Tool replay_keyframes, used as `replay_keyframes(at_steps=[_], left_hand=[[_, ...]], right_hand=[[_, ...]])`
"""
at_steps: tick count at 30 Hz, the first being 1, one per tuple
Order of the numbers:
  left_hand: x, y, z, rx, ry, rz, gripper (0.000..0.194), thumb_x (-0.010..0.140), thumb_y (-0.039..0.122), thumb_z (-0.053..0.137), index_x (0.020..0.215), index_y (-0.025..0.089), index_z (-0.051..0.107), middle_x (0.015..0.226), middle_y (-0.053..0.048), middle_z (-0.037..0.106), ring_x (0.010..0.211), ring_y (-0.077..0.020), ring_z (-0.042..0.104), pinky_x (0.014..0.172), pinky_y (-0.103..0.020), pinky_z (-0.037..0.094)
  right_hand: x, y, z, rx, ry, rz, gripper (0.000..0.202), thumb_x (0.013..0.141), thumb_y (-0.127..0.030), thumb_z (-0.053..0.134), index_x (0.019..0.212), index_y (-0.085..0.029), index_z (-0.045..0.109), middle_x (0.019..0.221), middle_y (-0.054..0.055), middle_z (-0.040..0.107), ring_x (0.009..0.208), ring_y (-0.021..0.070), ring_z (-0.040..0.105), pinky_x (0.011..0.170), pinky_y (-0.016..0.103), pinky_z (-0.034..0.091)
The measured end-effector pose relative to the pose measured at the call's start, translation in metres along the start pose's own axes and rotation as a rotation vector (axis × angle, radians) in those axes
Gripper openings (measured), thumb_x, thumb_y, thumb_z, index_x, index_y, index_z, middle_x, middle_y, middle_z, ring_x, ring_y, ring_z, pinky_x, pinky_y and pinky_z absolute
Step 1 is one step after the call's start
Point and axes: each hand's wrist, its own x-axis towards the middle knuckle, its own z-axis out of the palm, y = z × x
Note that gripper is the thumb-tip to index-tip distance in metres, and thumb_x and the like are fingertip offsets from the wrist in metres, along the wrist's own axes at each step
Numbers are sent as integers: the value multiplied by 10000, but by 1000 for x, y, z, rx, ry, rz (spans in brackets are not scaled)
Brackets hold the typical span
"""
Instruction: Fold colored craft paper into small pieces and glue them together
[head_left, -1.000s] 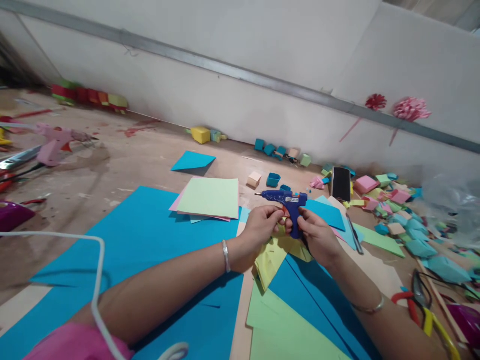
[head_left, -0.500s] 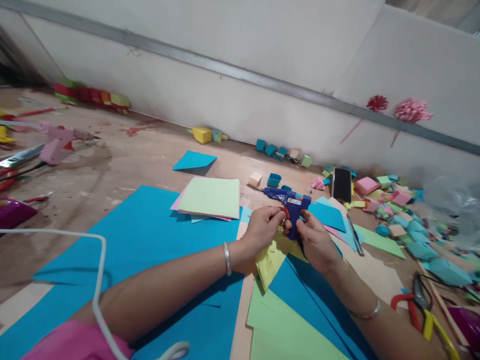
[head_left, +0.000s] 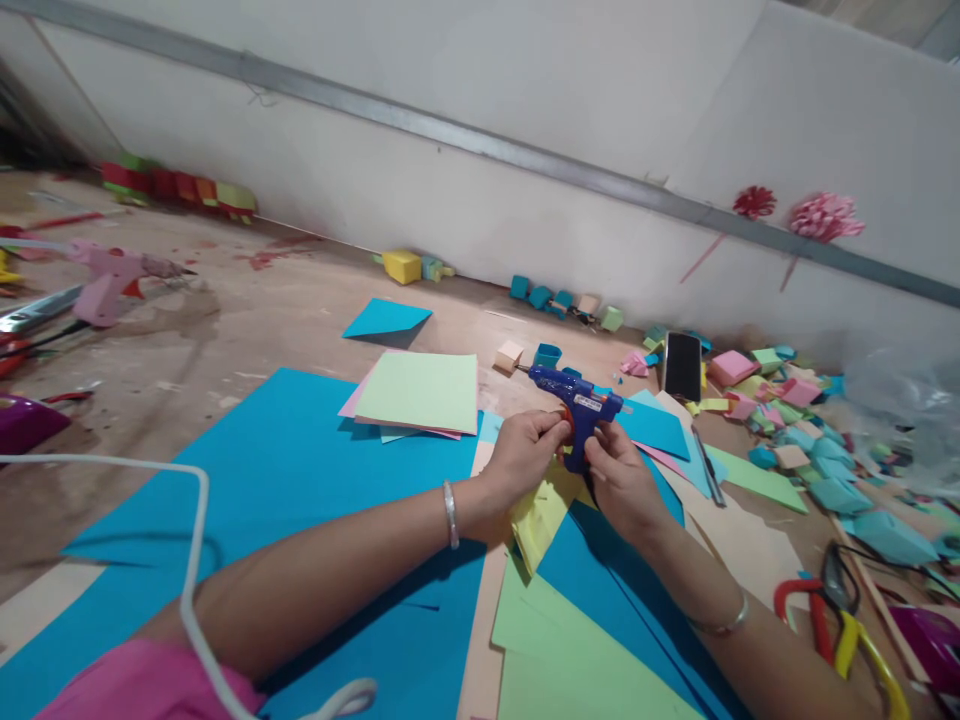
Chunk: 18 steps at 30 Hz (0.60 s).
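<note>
A blue glue gun (head_left: pixel 576 400) is held up over the papers, its nozzle pointing left. My right hand (head_left: pixel 621 478) is closed round its handle from the right. My left hand (head_left: pixel 525 455) is closed, its fingertips at the orange trigger; the contact itself is partly hidden. Beneath my hands lies a crumpled yellow paper (head_left: pixel 541 520). Large blue sheets (head_left: pixel 247 480) and light green sheets (head_left: pixel 570 650) spread under my forearms. Beyond my left hand is a stack of smaller squares with light green (head_left: pixel 420 390) on top.
At the left lies a pink glue gun (head_left: pixel 109 282). A phone (head_left: pixel 682 366) and a pile of paper pieces (head_left: pixel 832 465) are at the right, near red and yellow pliers (head_left: pixel 832 610). A white cable (head_left: pixel 196 560) crosses my left arm.
The blue glue gun's nozzle has risen slightly and moved a little right. My right hand has shifted slightly left with the handle. The whole view has shifted slightly.
</note>
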Motion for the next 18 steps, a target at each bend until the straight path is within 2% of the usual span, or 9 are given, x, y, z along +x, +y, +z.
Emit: replay_keyframes(at_steps=[5, 9, 13, 16, 18], left_hand=[[-4, 8, 0, 69, -13, 46, 252, 865, 292, 519, 678, 150, 609, 706, -9, 601, 678, -135, 523, 633, -240, 393], [-7, 14, 1, 128, -41, 59, 220, 808, 360, 637, 799, 143, 673, 734, -13, 626, 661, -140, 523, 592, -239, 390], [-8, 12, 3, -31, -54, -19, 232, 758, 335, 693, 873, 134, 704, 823, -45, 689, 741, -177, 606, 644, -253, 456], [-7, 10, 3, -154, -46, -76, 227, 765, 305, 682, 905, 129, 717, 901, -70, 723, 836, -207, 650, 722, -276, 491], [-5, 9, 3, -143, -47, -93, 232, 765, 314, 683, 903, 132, 722, 891, -70, 729, 827, -210, 657, 701, -273, 493]], right_hand=[[0, 0, 0, 5, -20, -14, 451, 770, -347, 722, 1192, -312, 567, 1191, 17, 641, 1096, 194, 603, 910, 332, 501], [-4, 1, 2, -15, -73, -59, 459, 768, -343, 737, 1183, -344, 541, 1195, -2, 635, 1084, 183, 606, 912, 320, 499], [-6, 4, 1, -81, -119, -85, 470, 783, -382, 725, 1202, -351, 514, 1177, 2, 637, 1048, 190, 618, 889, 328, 507], [-5, 3, 1, -137, -134, -105, 458, 792, -349, 714, 1204, -315, 518, 1165, 19, 631, 1037, 188, 610, 885, 311, 500], [-4, 0, 0, -181, -167, -86, 486, 803, -306, 688, 1246, -302, 488, 1169, 34, 621, 1028, 192, 610, 864, 311, 504]])
